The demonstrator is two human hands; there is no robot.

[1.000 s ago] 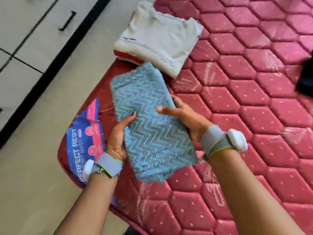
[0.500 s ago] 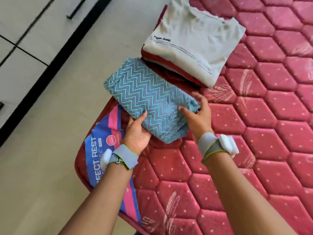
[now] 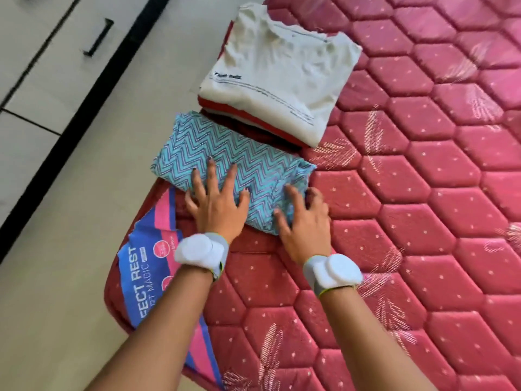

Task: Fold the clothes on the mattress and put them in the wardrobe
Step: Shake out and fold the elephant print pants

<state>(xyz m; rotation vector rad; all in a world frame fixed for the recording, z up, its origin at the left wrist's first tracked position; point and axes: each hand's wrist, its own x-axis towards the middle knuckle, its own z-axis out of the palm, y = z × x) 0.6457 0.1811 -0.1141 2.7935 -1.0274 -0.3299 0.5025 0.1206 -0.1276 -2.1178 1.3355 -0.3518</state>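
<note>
Both hands flat on the folded teal zigzag-print cloth (image 3: 225, 167), at the quilted red mattress (image 3: 423, 193) corner.

Left hand (image 3: 217, 204) and right hand (image 3: 306, 221) press it open-fingered, gripping nothing; beside the white-topped folded stack (image 3: 282, 77), it could slide off the edge.

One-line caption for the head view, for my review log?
Both hands, left and right, press a folded zigzag cloth flat beside a stack of folded clothes.

one mattress (image 3: 423, 193), two hands (image 3: 217, 206) (both wristbanded), one zigzag cloth (image 3: 239, 159), one folded stack (image 3: 279, 77)
</note>
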